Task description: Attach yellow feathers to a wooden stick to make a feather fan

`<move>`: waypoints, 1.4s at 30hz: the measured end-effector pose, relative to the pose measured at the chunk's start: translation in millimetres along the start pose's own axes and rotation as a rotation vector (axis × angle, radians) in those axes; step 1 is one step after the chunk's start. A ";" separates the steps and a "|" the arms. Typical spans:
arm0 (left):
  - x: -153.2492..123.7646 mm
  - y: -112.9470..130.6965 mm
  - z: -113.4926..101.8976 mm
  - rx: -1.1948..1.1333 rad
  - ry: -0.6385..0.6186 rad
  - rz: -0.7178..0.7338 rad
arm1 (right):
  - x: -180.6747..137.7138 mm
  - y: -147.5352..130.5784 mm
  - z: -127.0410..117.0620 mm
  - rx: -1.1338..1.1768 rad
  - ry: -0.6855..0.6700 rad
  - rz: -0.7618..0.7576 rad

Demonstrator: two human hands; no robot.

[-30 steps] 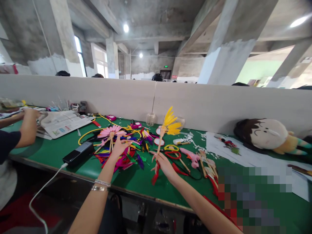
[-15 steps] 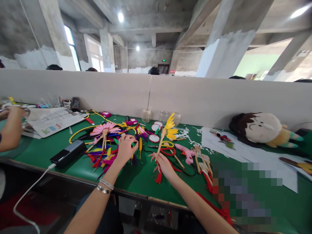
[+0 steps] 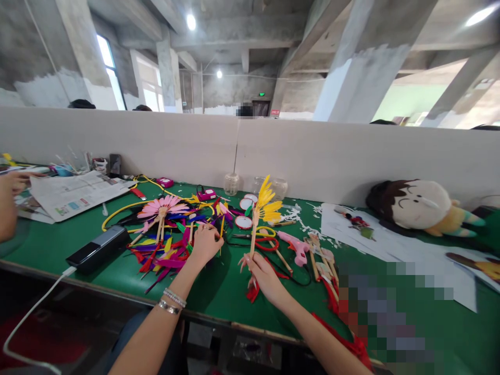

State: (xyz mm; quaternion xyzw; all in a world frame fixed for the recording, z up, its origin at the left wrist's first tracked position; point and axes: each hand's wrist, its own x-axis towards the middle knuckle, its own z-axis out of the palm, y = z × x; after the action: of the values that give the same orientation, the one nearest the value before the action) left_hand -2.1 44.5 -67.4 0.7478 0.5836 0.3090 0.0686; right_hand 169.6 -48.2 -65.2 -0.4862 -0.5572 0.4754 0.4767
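My right hand (image 3: 262, 271) is closed around the wooden handle of a small feather fan (image 3: 269, 203). The fan stands upright with yellow feathers fanned out on its right side, and a red tassel (image 3: 252, 291) hangs below the hand. With finger and thumb pinched, my left hand (image 3: 207, 244) holds a narrow yellow feather (image 3: 222, 229) upright, apart from the fan. Left of that hand, a pink feather fan (image 3: 161, 209) lies over a pile of loose coloured feathers (image 3: 170, 260).
Red- and yellow-handled scissors (image 3: 269, 242), a pink glue gun (image 3: 299, 249) and wooden fan handles (image 3: 322, 260) lie to the right. A black device (image 3: 97, 247) with a white cable sits left. Farther out are newspaper (image 3: 78, 195), a doll (image 3: 414, 205) and another person's arm (image 3: 8, 203).
The view has shifted slightly. My left hand has turned a little, and its feather stands nearer the fan. The yellow fan in my right hand is more upright.
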 end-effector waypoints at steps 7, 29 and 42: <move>9.9 -7.2 -22.1 -0.247 0.209 -0.025 | 0.8 -5.1 0.3 -0.052 -0.028 -0.030; 18.6 8.5 -59.3 -1.310 0.215 -0.263 | -9.7 -22.1 4.6 0.136 -0.284 0.091; 20.4 12.8 -53.7 -1.356 0.354 -0.317 | -12.2 -25.4 7.5 0.220 -0.319 0.081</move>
State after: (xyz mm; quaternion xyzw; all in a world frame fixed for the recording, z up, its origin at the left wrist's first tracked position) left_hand -18.0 45.4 -10.7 0.3854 0.3671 0.7065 0.4664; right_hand 160.7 -62.8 -41.5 -0.3717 -0.5503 0.6231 0.4131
